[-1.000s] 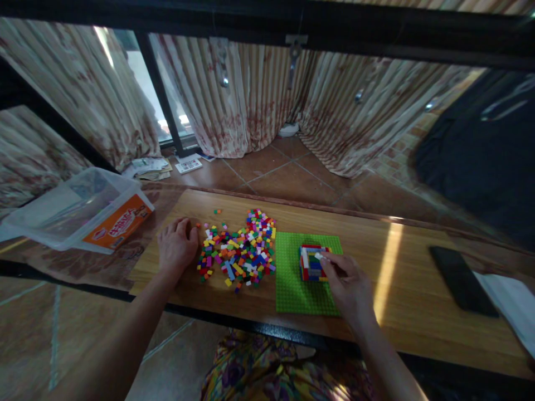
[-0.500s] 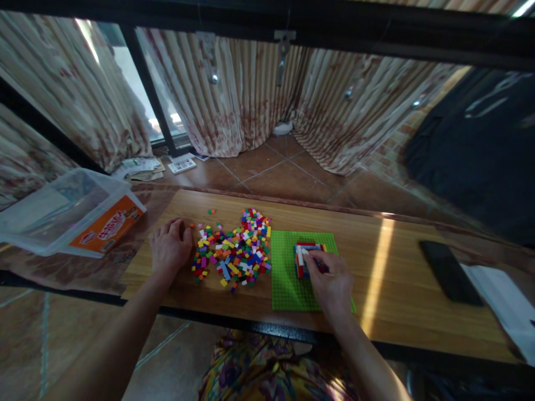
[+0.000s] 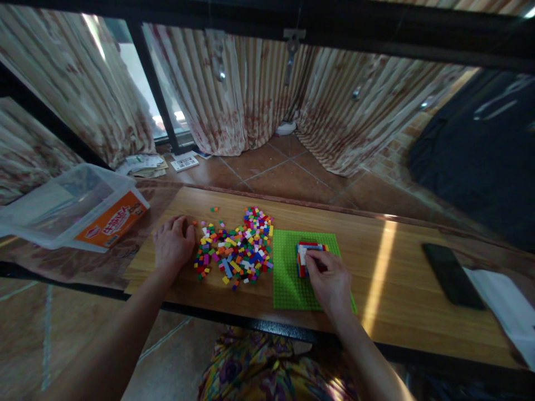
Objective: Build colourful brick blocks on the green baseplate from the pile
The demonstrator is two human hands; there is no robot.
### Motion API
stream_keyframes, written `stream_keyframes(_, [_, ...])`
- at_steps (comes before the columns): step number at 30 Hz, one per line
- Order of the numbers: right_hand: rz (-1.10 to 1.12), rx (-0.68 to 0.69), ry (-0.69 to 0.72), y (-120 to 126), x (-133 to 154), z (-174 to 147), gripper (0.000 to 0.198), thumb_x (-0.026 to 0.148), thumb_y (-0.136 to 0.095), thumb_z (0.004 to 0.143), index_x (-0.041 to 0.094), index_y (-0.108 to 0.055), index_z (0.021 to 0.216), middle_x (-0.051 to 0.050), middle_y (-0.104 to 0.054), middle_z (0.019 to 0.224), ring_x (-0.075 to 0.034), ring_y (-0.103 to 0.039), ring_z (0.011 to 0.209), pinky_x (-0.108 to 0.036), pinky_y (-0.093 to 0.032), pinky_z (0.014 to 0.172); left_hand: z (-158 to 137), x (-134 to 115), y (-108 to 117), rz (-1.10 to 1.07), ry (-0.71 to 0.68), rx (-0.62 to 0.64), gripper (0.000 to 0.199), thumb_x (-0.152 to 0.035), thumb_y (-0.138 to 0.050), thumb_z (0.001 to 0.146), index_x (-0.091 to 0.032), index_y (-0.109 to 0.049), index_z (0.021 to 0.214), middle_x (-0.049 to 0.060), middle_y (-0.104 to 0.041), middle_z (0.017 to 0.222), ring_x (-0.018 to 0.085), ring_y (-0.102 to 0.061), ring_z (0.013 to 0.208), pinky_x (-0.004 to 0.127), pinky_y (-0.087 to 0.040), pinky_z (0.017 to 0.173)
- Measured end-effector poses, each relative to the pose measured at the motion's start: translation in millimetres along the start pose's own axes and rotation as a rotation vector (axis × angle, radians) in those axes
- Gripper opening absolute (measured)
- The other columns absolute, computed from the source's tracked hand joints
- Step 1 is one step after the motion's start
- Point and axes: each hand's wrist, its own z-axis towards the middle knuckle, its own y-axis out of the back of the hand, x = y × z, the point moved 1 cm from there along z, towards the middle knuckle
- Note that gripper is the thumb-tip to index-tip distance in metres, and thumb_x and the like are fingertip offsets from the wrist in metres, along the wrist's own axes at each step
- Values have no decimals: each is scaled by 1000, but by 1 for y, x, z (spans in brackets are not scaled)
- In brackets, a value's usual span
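My right hand [image 3: 331, 279] is closed in a pinch at the top of a small block structure [image 3: 301, 269], its fingertips on a white toy brick [image 3: 303, 254]. Red, blue, white and yellow bricks make up the structure, whose right part is covered by my fingers. It stands on a green studded baseplate [image 3: 286, 289]. My left hand [image 3: 174, 243] rests palm down on the wooden board, holding nothing, fingers loosely apart. Just to its right spreads a pile of small loose bricks [image 3: 238, 250] in many colours.
A clear plastic box [image 3: 54, 236] with an orange label stands at the far left. On the right lie a dark phone-like slab [image 3: 452, 275] and something white [image 3: 501, 303]. The wooden board [image 3: 401, 301] has a dark front edge close to my body.
The whole view has shifted slightly as my head moved. My right fingers remain at the structure, pressed closer to the white brick. My left hand stays in place on the board.
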Motion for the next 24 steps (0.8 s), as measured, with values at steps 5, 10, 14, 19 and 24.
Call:
stream_keyframes(5, [-15,-2,-41,-1,0,2,27,40,-56,86,21,-74,85,-7,-74,84,-23,-64,77,-37,-49,74,0,-2,1,5,5,13,42,-36,-42,91,-16,-62,123,15,-61,132,34,-53,124,49,-38,106])
stream_keyframes(10, [-2,44,-55,0,4,4,25,40,-56,86,22,-74,87,-6,-74,88,-23,-65,79,-37,-48,76,0,0,0,-8,6,9,42,-37,-42,91,-17,-61,123,14,-61,132,33,-52,125,48,-37,107])
stream_keyframes(14, [-8,70,-117,0,8,7,26,41,-56,85,22,-74,86,-6,-74,85,-22,-65,77,-36,-48,75,1,1,-1,-16,15,27,43,-38,-43,92,-17,-61,124,15,-59,134,33,-51,127,49,-36,109])
stream_keyframes(19, [67,102,-249,5,6,9,29,41,-56,82,21,-74,94,-6,-76,89,-22,-67,77,-35,-49,74,1,0,0,11,21,32,45,-38,-41,92,-15,-60,126,15,-59,135,33,-50,127,48,-36,109])
stream_keyframes(24, [47,37,-369,27,-9,20,32,45,-58,78,20,-75,91,-6,-75,82,-22,-67,71,-34,-49,68,1,-1,1,34,24,39,47,-39,-41,93,-14,-60,127,15,-59,136,34,-51,127,48,-36,109])
